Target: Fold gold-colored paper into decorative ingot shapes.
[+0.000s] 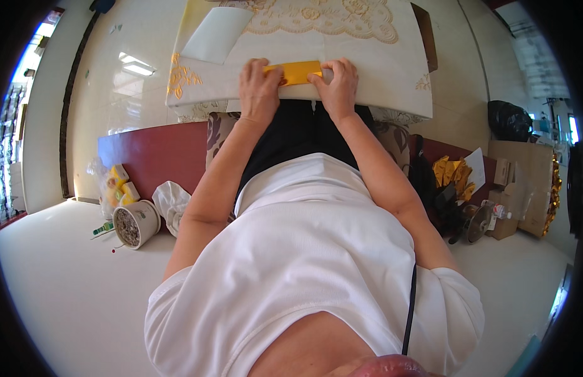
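Note:
Between my two hands, a shiny gold strip of foil or foil paper (298, 73) lies at the near edge of the cloth-covered table. My left hand (259, 91) has its fingers curled over the strip's left end. At the other end, my right hand (338, 87) holds it with the thumb on top and the fingers bent behind. Something pale shows by the right fingers, too small to name. A white sheet of paper (217, 34) rests on the table to the left, beyond my left hand.
The table wears a cream tablecloth (367, 69) with gold embroidery. On the red bench at left are a tub of grey-brown grains (138, 225) and a bag of yellow packages (119, 185). At right are crumpled gold foil (453, 177), cardboard boxes (521, 182) and a black bag (509, 120).

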